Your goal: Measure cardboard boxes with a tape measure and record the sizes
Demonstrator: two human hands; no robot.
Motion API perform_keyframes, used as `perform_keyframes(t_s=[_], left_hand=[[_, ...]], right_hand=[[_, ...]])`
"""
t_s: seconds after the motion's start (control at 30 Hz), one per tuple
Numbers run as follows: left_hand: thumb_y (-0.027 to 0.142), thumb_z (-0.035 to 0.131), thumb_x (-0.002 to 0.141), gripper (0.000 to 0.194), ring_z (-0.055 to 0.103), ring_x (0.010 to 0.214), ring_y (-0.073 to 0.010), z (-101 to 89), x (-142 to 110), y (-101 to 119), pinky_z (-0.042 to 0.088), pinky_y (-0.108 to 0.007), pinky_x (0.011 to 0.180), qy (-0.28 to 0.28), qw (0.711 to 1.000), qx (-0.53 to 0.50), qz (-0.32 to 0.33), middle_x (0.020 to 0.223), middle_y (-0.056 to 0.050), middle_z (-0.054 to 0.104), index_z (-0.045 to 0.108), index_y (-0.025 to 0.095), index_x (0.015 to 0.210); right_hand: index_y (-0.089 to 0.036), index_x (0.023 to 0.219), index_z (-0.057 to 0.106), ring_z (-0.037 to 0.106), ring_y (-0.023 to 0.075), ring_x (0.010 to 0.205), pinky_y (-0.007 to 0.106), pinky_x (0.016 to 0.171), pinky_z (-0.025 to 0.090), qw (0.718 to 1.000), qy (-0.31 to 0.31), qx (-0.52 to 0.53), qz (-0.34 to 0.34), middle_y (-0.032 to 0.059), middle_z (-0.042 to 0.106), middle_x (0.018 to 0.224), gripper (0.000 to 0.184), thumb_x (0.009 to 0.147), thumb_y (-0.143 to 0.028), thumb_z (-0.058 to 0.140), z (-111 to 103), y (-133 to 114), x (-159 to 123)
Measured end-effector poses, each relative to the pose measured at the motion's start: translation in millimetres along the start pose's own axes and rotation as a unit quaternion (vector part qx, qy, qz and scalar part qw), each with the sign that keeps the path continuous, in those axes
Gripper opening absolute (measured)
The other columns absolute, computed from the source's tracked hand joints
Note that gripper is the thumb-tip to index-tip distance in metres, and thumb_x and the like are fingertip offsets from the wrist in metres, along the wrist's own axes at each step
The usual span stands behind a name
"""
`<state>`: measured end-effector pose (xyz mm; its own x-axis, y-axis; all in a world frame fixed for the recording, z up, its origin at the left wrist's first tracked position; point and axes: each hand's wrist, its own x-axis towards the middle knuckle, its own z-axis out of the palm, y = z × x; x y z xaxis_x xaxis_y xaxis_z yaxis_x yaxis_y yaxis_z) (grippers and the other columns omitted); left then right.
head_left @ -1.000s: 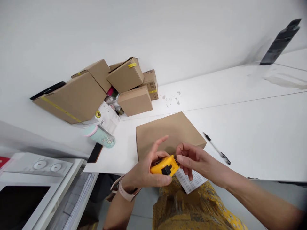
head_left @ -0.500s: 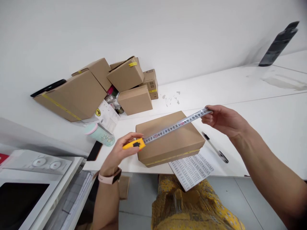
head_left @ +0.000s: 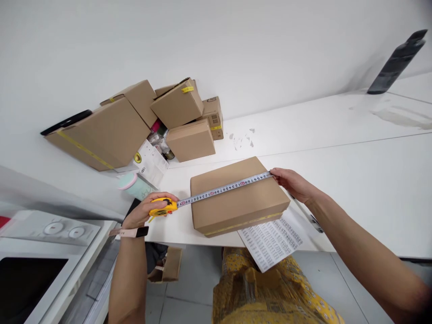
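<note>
A closed cardboard box (head_left: 229, 207) lies on the white table in front of me. Across its top runs the extended blade of a yellow tape measure (head_left: 163, 206). My left hand (head_left: 141, 210) is wrapped round the tape measure's case, just left of the box. Pinched in my right hand (head_left: 293, 182) is the free end of the blade, over the box's right edge. A printed sheet (head_left: 273, 240) sticks out from beneath the box over the table's front edge. Behind my right wrist a pen (head_left: 316, 223) is partly hidden.
Several cardboard boxes (head_left: 192, 139) stand against the wall at the back left. Near them is a mint cup (head_left: 135, 185). A microwave (head_left: 50, 252) sits at the lower left. A dark bottle (head_left: 396, 63) stands at the far right.
My left hand has drawn the case left, so more blade shows. My right hand has come left and down with the blade's end, bringing the blade down to the box top.
</note>
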<state>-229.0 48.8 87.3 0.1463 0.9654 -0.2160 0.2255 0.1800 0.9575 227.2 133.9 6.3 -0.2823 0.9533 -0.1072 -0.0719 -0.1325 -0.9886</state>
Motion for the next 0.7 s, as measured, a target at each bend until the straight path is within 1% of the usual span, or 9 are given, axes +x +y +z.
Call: perform_keyframes(t_s=[0.1,0.17,0.23,0.37,0.53,0.7], left_hand=[[0.039,0.079,0.066,0.037,0.067,0.071,-0.0275,-4.8,-2,0,0.055,-0.031,0.059,-0.04,0.999,0.023,-0.007,0.089,-0.017,0.073,0.079,0.013,0.092],[0.04,0.076,0.072,0.037,0.067,0.075,-0.0236,-7.8,-3,0,0.054,-0.027,0.064,-0.057,0.998,0.03,-0.015,0.093,-0.014,0.073,0.077,0.013,0.098],[0.039,0.074,0.076,0.036,0.066,0.08,-0.0217,-10.4,-3,-1,0.054,-0.025,0.069,-0.069,0.997,0.033,-0.018,0.098,-0.013,0.072,0.075,0.013,0.1],[0.039,0.074,0.078,0.034,0.066,0.083,-0.0206,-14.5,-4,-6,0.053,-0.024,0.07,-0.08,0.996,0.019,-0.025,0.106,-0.011,0.07,0.073,0.014,0.102],[0.039,0.073,0.078,0.037,0.066,0.082,-0.021,-16.3,-8,-9,0.053,-0.025,0.069,-0.093,0.995,0.013,-0.035,0.103,-0.011,0.07,0.07,0.014,0.106],[0.039,0.071,0.081,0.037,0.066,0.084,-0.0212,-15.0,-12,-6,0.054,-0.026,0.069,-0.104,0.993,0.028,-0.047,0.104,-0.012,0.069,0.069,0.014,0.108]], right_hand=[[-0.02,0.063,0.05,0.044,0.015,0.07,0.031,0.07,0.037,0.999,0.011,-0.035,0.005,-0.0014,0.048,0.07,0.048,0.075,-0.061,0.072,0,0,2],[-0.02,0.063,0.05,0.044,0.0152,0.071,0.031,0.071,0.037,0.998,0.014,-0.057,0.005,-0.001,0.049,0.071,0.049,0.075,-0.063,0.071,0,1,2],[-0.02,0.062,0.051,0.044,0.0151,0.072,0.03,0.071,0.037,0.997,0.016,-0.074,0.006,-0.001,0.05,0.071,0.05,0.076,-0.063,0.07,1,1,2],[-0.02,0.063,0.052,0.043,0.0144,0.07,0.028,0.067,0.036,0.996,0.031,-0.087,0.011,-0.0014,0.048,0.068,0.049,0.074,-0.063,0.072,4,0,0],[-0.02,0.067,0.056,0.043,0.0131,0.065,0.026,0.058,0.036,0.996,0.061,-0.06,0.03,-0.0014,0.048,0.069,0.049,0.069,-0.063,0.077,7,4,1],[-0.019,0.073,0.059,0.044,0.0121,0.063,0.024,0.052,0.035,0.995,0.065,-0.053,0.06,-0.0014,0.05,0.07,0.047,0.068,-0.062,0.078,6,9,3]])
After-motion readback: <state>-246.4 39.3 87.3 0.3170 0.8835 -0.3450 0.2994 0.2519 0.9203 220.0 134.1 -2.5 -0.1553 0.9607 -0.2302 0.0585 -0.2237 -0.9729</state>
